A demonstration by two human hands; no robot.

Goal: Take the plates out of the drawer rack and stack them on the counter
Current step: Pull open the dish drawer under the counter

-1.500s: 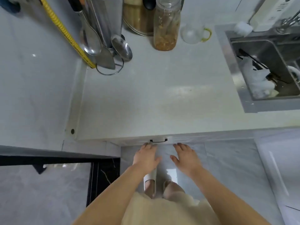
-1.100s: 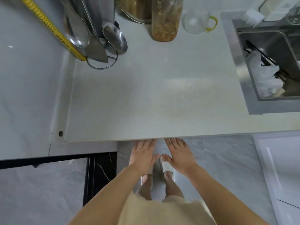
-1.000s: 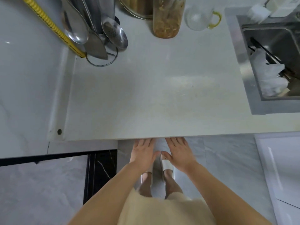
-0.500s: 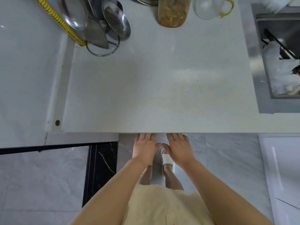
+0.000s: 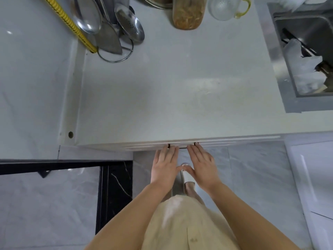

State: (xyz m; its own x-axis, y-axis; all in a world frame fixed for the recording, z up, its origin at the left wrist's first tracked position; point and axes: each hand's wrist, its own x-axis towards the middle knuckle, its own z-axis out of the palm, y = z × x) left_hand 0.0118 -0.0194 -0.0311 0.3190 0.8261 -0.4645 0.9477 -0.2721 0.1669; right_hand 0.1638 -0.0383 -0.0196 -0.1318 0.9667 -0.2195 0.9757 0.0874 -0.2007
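Left hand (image 5: 164,166), right hand (image 5: 202,166) flat, fingertips at drawer handle (image 5: 182,147).

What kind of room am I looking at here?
Most likely a home kitchen: a steel sink set into a pale counter, with ladles and a spatula standing in a holder at the back.

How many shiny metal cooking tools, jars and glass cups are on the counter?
Shiny metal cooking tools: 3 (solid metal ladle, flat metal spatula, perforated metal skimmer)
Clear jars of brownish food: 1
Clear glass cups with yellow handle: 1
Total: 5
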